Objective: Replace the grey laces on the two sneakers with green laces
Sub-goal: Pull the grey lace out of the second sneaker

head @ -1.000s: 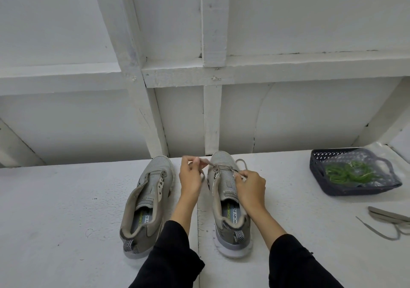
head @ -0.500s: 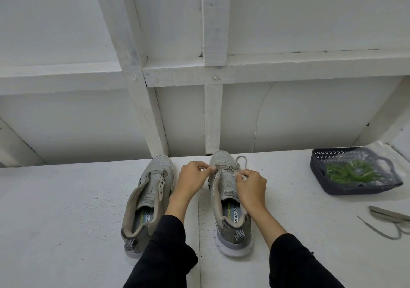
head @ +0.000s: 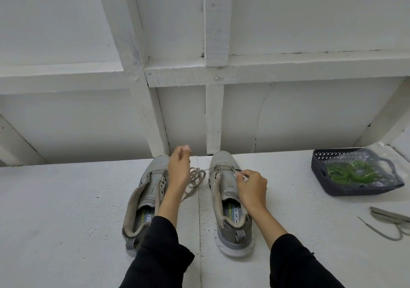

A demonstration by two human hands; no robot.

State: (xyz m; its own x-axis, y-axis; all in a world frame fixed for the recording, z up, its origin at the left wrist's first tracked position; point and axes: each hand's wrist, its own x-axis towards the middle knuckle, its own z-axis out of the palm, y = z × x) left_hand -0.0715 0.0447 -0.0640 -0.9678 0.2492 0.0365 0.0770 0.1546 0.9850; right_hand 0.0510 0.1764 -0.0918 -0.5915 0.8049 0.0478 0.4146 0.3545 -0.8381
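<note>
Grey lace [head: 196,177] now trails loose between the two sneakers, drawn out of the right sneaker [head: 230,201] by the left hand [head: 178,170], raised at 12 o'clock, fingers loosely curled; whether it grips the lace I cannot tell. Right hand [head: 251,184] pinches the eyelet edge. Unlacing looks nearly done; green laces [head: 346,173] wait in the basket [head: 319,172] at 2 o'clock.

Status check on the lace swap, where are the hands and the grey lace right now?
Left hand pulling grey lace out of right sneaker. Right hand steadying its eyelets. Green laces untouched in basket.
</note>
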